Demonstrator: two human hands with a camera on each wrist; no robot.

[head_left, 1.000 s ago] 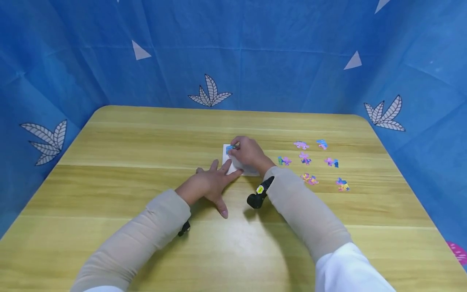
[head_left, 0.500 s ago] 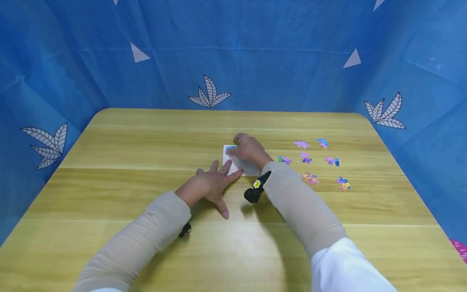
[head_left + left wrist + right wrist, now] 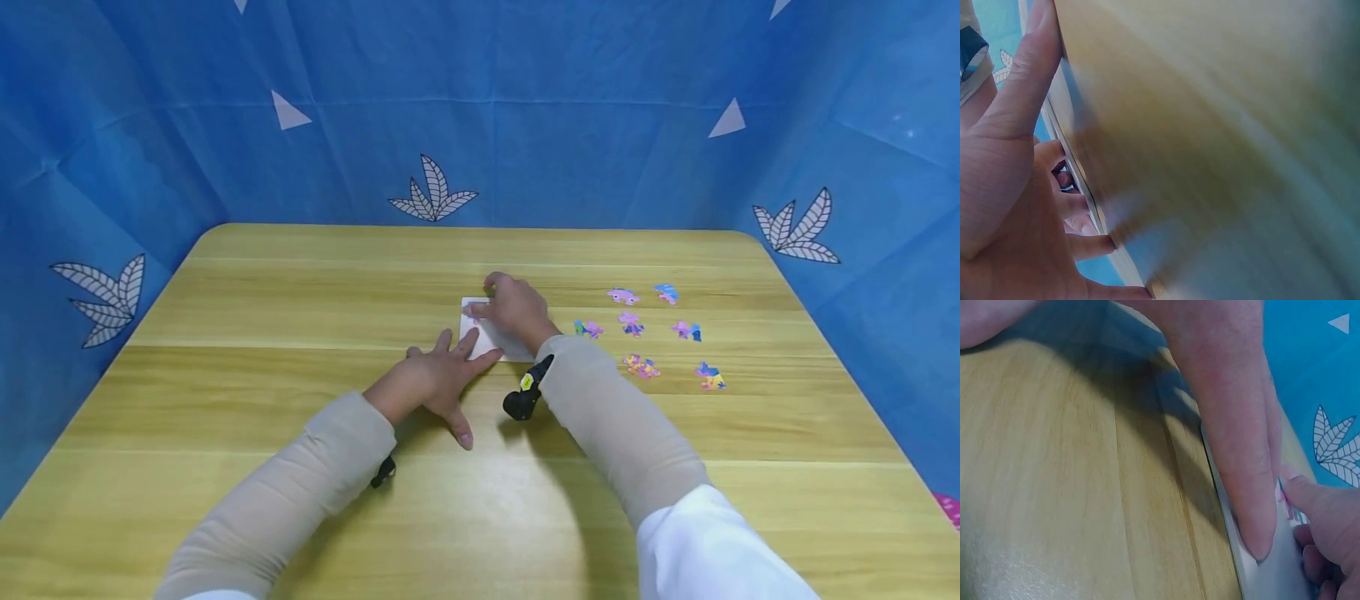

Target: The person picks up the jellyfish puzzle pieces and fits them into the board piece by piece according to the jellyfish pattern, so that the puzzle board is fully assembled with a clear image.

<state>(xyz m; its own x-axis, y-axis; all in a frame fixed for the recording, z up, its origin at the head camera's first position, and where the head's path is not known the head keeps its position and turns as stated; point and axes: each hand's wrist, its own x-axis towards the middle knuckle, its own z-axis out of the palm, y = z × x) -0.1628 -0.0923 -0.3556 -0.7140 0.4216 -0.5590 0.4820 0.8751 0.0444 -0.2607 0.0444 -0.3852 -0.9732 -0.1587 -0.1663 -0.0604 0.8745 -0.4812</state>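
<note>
We should steady the white puzzle board (image 3: 487,338) with the left hand (image 3: 437,379), its fingers spread wide, and press evenly with the right hand (image 3: 517,308), whose hold we cannot tell.

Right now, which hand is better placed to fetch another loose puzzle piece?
Probably the right. The right hand, over the white board, is nearer the loose puzzle pieces, which lie to its right. The left hand sits farther off, fingers on the board, perhaps steadying it.
</note>
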